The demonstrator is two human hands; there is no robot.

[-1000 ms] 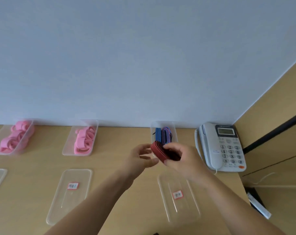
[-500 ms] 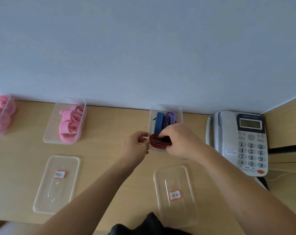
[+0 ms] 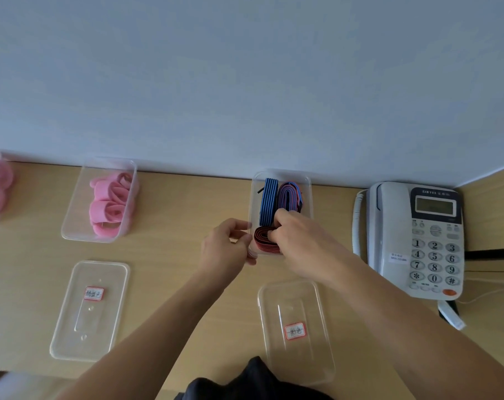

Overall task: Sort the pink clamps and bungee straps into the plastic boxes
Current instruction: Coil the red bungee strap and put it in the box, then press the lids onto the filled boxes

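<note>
I see right hand pinching the red strap coil, which sits in the near end of the strap box. Left hand curled on the box's left rim, probably gripping it.

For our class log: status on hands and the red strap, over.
Right hand pinches red strap coil, near end of strap box. Left hand grips box's left wall. Blue straps behind, not blocking.

Strap box was crowded: upright straps behind, red strap in front. Telephone stood near on the right, lid in front; bare desk on the left.
</note>
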